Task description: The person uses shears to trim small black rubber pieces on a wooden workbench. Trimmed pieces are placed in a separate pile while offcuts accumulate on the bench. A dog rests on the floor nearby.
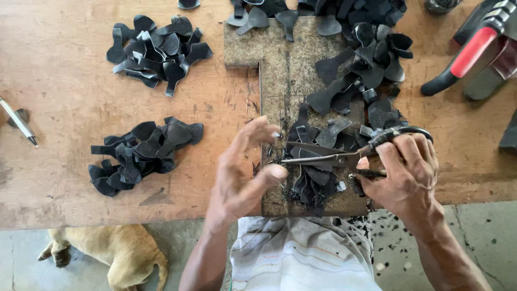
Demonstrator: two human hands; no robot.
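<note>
at the far left a pen (19,122) lies on our wooden table (64,70), then two heaps of black cut pieces (141,155). below the table edge a dog (116,250) lies on the floor. our left hand (242,178) hangs open, fingers spread, gripping nothing, just beside the blade tips. our right hand (406,175) is closed around the scissors (344,153), blades parted over the scrap-strewn cutting board (285,70). we judge the bare fingers could get nicked if the blades close this near.
</note>
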